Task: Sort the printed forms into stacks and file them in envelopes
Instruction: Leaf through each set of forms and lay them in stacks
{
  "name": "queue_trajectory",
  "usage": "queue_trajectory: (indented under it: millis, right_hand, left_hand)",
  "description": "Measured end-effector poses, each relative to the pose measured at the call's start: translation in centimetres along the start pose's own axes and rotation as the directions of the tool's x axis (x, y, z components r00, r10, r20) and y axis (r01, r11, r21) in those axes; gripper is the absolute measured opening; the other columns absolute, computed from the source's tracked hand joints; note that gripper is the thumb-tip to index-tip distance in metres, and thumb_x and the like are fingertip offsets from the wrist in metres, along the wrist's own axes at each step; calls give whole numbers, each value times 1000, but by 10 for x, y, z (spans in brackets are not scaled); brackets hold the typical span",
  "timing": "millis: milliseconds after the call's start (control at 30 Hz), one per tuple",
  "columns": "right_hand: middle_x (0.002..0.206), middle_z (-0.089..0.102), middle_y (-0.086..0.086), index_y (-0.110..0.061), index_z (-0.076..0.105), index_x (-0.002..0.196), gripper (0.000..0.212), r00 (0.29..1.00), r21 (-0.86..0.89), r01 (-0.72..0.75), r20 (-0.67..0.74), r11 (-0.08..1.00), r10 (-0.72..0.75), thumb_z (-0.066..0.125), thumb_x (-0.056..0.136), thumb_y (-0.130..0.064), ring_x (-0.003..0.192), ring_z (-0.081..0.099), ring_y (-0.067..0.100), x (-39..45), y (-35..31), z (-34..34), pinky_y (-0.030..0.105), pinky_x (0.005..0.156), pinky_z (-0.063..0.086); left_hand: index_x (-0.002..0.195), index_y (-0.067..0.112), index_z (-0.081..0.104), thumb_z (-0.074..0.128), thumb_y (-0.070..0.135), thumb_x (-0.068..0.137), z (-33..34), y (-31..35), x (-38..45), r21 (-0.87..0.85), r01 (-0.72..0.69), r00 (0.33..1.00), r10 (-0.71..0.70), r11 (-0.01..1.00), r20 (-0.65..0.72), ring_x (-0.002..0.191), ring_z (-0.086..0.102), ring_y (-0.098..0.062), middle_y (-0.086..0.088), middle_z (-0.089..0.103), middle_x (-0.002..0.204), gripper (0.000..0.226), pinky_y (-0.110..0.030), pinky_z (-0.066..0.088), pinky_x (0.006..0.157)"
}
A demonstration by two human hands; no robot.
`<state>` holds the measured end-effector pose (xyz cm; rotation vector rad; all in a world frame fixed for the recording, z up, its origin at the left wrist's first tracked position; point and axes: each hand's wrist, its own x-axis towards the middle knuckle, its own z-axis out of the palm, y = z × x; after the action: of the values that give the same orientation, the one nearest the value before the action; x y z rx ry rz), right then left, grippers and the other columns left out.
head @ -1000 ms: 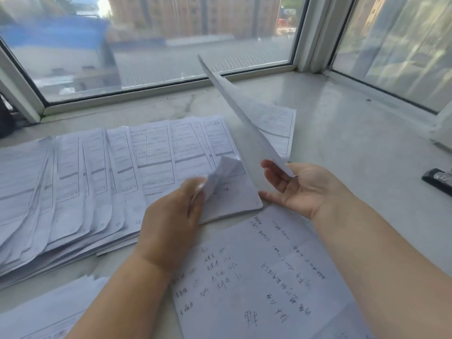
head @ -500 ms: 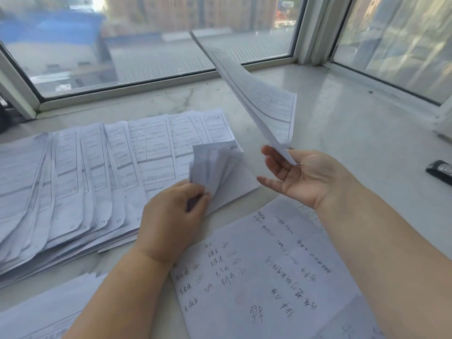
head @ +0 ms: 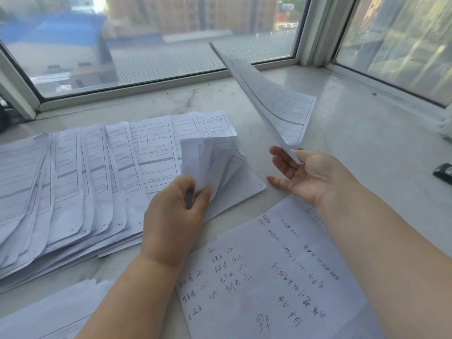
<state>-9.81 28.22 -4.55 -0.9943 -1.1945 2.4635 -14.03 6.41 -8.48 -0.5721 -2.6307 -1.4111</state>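
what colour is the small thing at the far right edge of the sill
Black, with a paler patch on top: the small object, seen in the head view.

White forms (head: 154, 152) printed with black tables.

Bare sill (head: 367, 152) right of raised sheet (head: 276, 106), fanned forms (head: 73, 182) crowding left, black device (head: 444, 172) far right
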Motion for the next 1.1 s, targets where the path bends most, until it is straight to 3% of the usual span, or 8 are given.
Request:
queue_trajectory:
  millis: [133,267,467,567,667,733,900,1100]
  right_hand:
    - [70,74,5,-12,54,111,19,998,-57,-35,53,998,38,43,99,-3,54,69,12,3,-1,2,48,74,52]
    - [71,74,4,-12,58,85,24,988,-113,-66,135,991,81,42,99,-3,59,70,12,8,3,14,38,73,52]
    - [78,69,11,-3,60,99,19,984,-327,14,174,945,46,41,99,1,60,68,18,14,20,41,24,56,56]
    - [82,65,8,-11,61,86,26,981,-484,172,163,858,-104,42,96,2,67,62,18,11,24,48,21,48,51]
    - [87,64,12,-12,62,82,23,929,-601,344,106,722,-354,44,92,-2,78,59,22,3,26,41,40,68,55]
    - [89,65,17,-8,61,86,16,883,-633,394,59,666,-467,46,91,-8,78,56,21,-9,32,35,40,70,51]
    - [77,60,2,-13,62,89,16,834,-583,419,-56,696,-549,46,95,-15,72,54,17,-43,61,28,33,67,43]
    - [83,70,-2,-27,65,90,18,810,-487,454,-123,746,-573,48,95,-26,77,64,16,-72,61,3,33,69,49]
  left_hand:
    - [67,24,30,56,28,90,0,1,-2,71,-45,999,46,996,-14,50,32,-13,6,36,51,35,-29,25,48]
    - [73,15,31,47,16,96,-4,-1,4,-78,31,983,-45,996,-181,50,32,-7,5,31,57,28,-22,29,48]
    - [91,10,44,47,15,98,-12,0,10,-218,74,879,-167,973,-446,50,43,5,4,34,58,9,-8,34,51]
    - [94,12,44,46,18,99,-13,-2,13,-260,75,844,-200,963,-497,52,43,5,6,35,61,7,-8,34,53]
    - [93,12,43,46,15,99,-16,-1,15,-247,31,830,-163,968,-533,53,44,6,8,36,61,7,-8,34,53]
    - [95,13,42,46,11,98,-16,0,15,-205,-23,839,-93,978,-536,54,46,7,9,37,60,5,-7,34,53]
    - [94,15,40,45,12,97,-11,5,9,-128,-135,879,59,983,-473,51,44,1,8,35,54,7,-9,31,46]
    - [95,16,40,46,8,95,-11,3,11,-132,-160,869,76,978,-489,51,45,3,12,35,54,10,-7,32,47]
